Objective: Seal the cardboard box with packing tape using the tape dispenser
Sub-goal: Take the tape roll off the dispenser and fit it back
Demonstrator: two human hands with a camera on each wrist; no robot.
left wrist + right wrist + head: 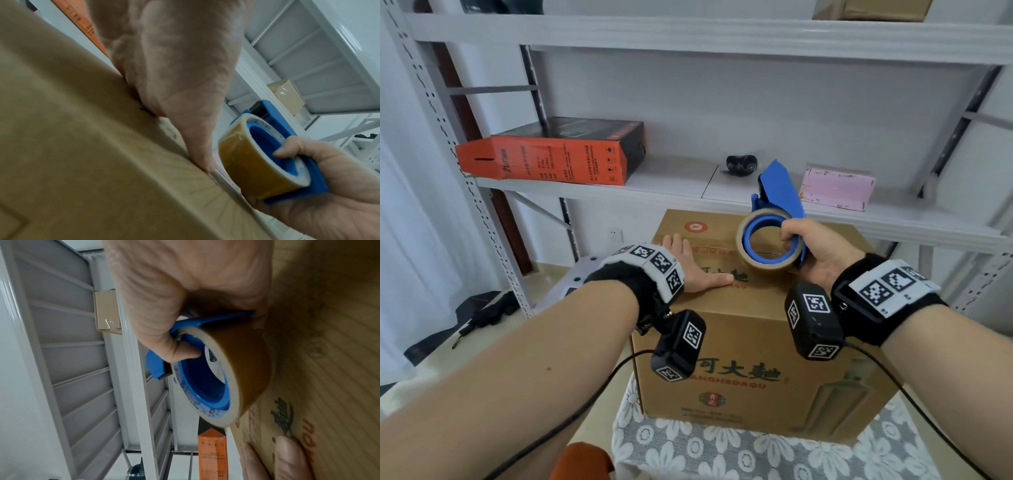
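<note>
A brown cardboard box [756, 383] with printed characters stands on a lace-covered surface, its top flaps down. My left hand [695, 267] lies flat on the left of the box top [72, 129], fingers straight and pressing [174, 81]. My right hand [822, 250] grips a blue tape dispenser [779, 192] loaded with a roll of brown packing tape [768, 245], held just above the right of the box top. The thumb hooks into the roll's blue core [205, 382], and the roll [252, 162] hangs close to the cardboard [329, 369]. No tape lies on the box that I can see.
Behind the box runs a white metal shelf [671, 178] carrying an orange and black carton [551, 154], a small black object [741, 164] and a pink box [835, 186]. A cardboard parcel [873, 8] sits on the upper shelf. Cables hang from both wrists.
</note>
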